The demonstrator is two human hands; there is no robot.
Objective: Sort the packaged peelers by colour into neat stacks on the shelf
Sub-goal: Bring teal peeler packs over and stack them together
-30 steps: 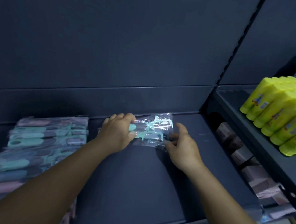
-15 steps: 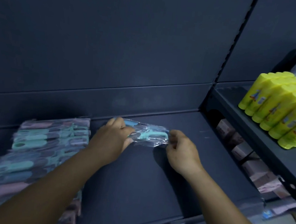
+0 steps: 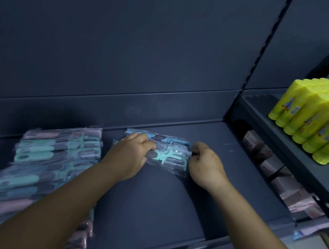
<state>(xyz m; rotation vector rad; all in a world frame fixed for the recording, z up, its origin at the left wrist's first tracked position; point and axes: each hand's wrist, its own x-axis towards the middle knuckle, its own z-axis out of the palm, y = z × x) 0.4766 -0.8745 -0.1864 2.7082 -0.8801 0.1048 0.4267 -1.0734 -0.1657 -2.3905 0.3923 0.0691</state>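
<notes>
Teal peeler pack (image 3: 169, 158) lies between left hand (image 3: 128, 159) and right hand (image 3: 205, 169) grips.

1 head-worn wide-angle view, looking forward and down onto dark grey metal shelf (image 3: 161, 201) at arm's reach; both forearms enter from bottom edge; row of yellow plastic bottles (image 3: 314, 119) on neighbouring shelf at right edge.

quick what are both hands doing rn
Left hand: closed on the left end of the packaged teal peeler.
Right hand: pinching the same pack's right edge.
</notes>
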